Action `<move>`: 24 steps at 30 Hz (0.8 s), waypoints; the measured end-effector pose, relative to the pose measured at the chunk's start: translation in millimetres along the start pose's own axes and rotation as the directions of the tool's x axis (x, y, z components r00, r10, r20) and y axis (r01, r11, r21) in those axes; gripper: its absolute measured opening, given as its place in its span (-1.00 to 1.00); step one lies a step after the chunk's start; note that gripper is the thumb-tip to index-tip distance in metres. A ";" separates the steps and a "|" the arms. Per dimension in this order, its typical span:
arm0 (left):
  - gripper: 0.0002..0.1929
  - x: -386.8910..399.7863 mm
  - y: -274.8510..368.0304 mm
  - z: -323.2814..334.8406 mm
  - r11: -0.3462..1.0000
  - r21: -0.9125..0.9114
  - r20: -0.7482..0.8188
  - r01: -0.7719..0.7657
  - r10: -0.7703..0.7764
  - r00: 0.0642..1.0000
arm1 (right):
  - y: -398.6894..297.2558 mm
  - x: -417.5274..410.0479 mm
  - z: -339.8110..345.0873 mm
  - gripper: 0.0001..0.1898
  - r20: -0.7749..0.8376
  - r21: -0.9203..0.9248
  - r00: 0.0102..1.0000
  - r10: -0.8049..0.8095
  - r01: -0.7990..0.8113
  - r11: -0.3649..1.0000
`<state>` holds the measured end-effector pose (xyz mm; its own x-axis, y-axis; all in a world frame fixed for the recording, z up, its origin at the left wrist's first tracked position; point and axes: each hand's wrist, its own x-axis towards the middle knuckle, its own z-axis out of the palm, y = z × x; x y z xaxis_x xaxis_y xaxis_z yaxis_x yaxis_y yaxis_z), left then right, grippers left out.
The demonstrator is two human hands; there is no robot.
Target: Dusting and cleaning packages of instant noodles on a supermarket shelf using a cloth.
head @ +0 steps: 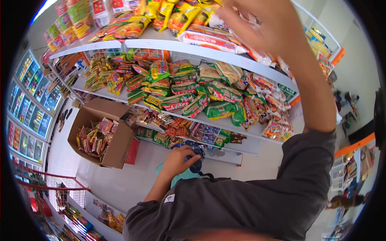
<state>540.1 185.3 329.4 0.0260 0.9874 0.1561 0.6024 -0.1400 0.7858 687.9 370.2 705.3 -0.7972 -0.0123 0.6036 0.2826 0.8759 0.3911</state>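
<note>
My right hand (256, 27) is raised at the top shelf, in front of white and red noodle packets (212, 40). It is blurred and its upper part is cut off by the picture's edge, so I cannot see whether it holds anything. Lower down, my left hand (178, 158) rests on a knee in dark plaid cloth (195, 153), fingers apart and nothing in them. Yellow packets (182, 18) lie to the left of my raised hand. Green and red noodle packs (178, 102) are heaped on the shelf below.
An open cardboard box (119, 144) with several packets inside stands on the floor at left, beside a red box (131, 152). Cup noodles (80, 21) are stacked at the top left. Glass-door fridges (30, 96) line the far left. A red-rimmed wire basket (64, 183) is behind.
</note>
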 end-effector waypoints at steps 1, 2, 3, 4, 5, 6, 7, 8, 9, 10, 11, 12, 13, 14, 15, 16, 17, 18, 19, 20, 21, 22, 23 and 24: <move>-0.75 3.8 0.2 -0.8 0.998 0.062 -0.020 -0.017 0.019 1.000 | -21.2 -40.2 -3.1 -0.67 -0.106 0.007 0.992 -0.072 0.073 0.997; -0.75 9.6 0.0 -1.4 0.998 0.058 -0.003 -0.020 0.020 1.000 | -55.9 -78.0 -17.8 -0.78 0.178 -0.361 0.966 0.185 -0.110 0.926; -0.74 17.1 -1.7 -1.7 0.997 0.039 -0.011 -0.067 0.067 0.998 | -94.7 -109.8 -24.8 -0.74 0.261 -0.393 0.890 0.374 -0.255 0.883; -0.73 20.6 -1.1 -0.1 0.993 0.026 -0.025 -0.115 0.116 0.993 | -91.4 -135.3 -10.1 -0.81 0.043 0.019 0.999 -0.017 0.016 1.000; -0.70 29.9 5.0 1.6 0.985 0.032 -0.046 -0.170 0.172 0.984 | -89.4 -164.4 7.8 -0.85 -0.294 0.306 0.911 -0.289 0.376 0.875; -0.70 38.1 7.8 4.5 0.980 0.016 -0.017 -0.201 0.201 0.979 | -97.6 -191.4 24.3 -0.85 -0.301 0.315 0.951 -0.066 0.165 0.935; -0.69 44.3 10.2 7.5 0.974 0.024 0.019 -0.224 0.223 0.975 | -110.2 -222.2 41.3 -0.85 -0.313 0.328 0.937 0.152 -0.043 0.944; -0.69 47.9 11.9 11.1 0.973 0.036 0.033 -0.227 0.226 0.974 | -120.2 -252.2 66.4 -0.86 -0.264 0.359 0.860 0.438 -0.334 0.872; -0.66 51.8 15.6 15.0 0.970 0.023 0.066 -0.241 0.239 0.969 | -129.8 -283.3 93.3 -0.86 -0.209 0.373 0.697 0.686 -0.592 0.715; -0.66 58.4 19.0 20.2 0.970 0.010 0.064 -0.241 0.240 0.969 | -140.3 -312.0 118.9 -0.87 -0.120 0.464 0.476 0.871 -0.749 0.473; -0.66 63.7 23.1 25.6 0.961 0.028 0.136 -0.275 0.269 0.953 | -147.2 -339.6 139.3 -0.87 -0.005 0.524 0.211 0.978 -0.832 0.182; -0.65 65.8 26.3 28.7 0.952 0.046 0.212 -0.304 0.288 0.934 | -146.1 -367.3 151.6 -0.87 0.010 0.520 0.206 0.979 -0.837 0.171; -0.65 66.9 32.3 31.2 0.953 0.039 0.255 -0.301 0.282 0.925 | -142.9 -396.3 157.5 -0.86 0.046 0.384 0.263 0.964 -0.895 0.226; -0.65 69.0 37.6 35.5 0.958 0.036 0.258 -0.285 0.267 0.928 | -135.8 -423.2 158.8 -0.84 0.086 0.243 0.316 0.945 -0.927 0.287; -0.66 70.8 42.7 39.5 0.951 0.066 0.277 -0.301 0.272 0.922 | -125.9 -445.4 156.7 -0.80 0.117 0.212 0.255 0.960 -0.951 0.227; -0.66 72.5 48.0 44.3 0.943 0.094 0.298 -0.319 0.279 0.913 | -112.7 -467.1 153.1 -0.74 0.100 0.112 0.236 0.967 -0.968 0.224; -0.66 73.8 53.4 49.6 0.948 0.078 0.305 -0.310 0.273 0.912 | -99.0 -484.0 150.4 -0.68 0.081 0.014 0.220 0.972 -0.976 0.219; -0.66 73.0 57.2 56.9 0.951 0.081 0.307 -0.298 0.260 0.915 | -85.8 -495.4 146.4 -0.60 0.035 -0.066 0.295 0.955 -0.953 0.297; -0.66 73.6 61.5 65.8 0.952 0.076 0.311 -0.296 0.259 0.914 | -73.3 -499.1 143.0 -0.52 -0.009 -0.147 0.373 0.928 -0.918 0.367; -0.65 73.6 65.9 73.6 0.953 0.073 0.314 -0.293 0.257 0.914 | -63.6 -500.7 143.7 -0.52 0.001 -0.138 0.373 0.928 -0.919 0.369; -0.65 73.3 71.9 78.9 0.957 0.057 0.348 -0.284 0.247 0.904 | -54.2 -495.9 141.0 -0.46 0.013 -0.197 0.390 0.921 -0.902 0.385; -0.65 71.2 77.3 84.8 0.960 0.065 0.344 -0.272 0.235 0.909 | -49.0 -495.6 139.6 -0.39 0.027 -0.253 0.409 0.912 -0.880 0.402; -0.64 68.6 82.7 90.5 0.964 0.058 0.360 -0.260 0.222 0.906 | -47.5 -502.7 141.9 -0.35 0.111 -0.245 0.367 0.924 -0.891 0.383; -0.63 68.1 87.2 94.8 0.967 0.053 0.376 -0.249 0.212 0.902 | -44.1 -508.8 143.2 -0.35 0.116 -0.233 0.374 0.920 -0.890 0.391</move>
<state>670.0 247.3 351.7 0.4509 0.8887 0.0829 0.6179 -0.3779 0.6895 1004.7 406.9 281.4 -0.1000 0.8573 0.5050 0.9447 0.2411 -0.2221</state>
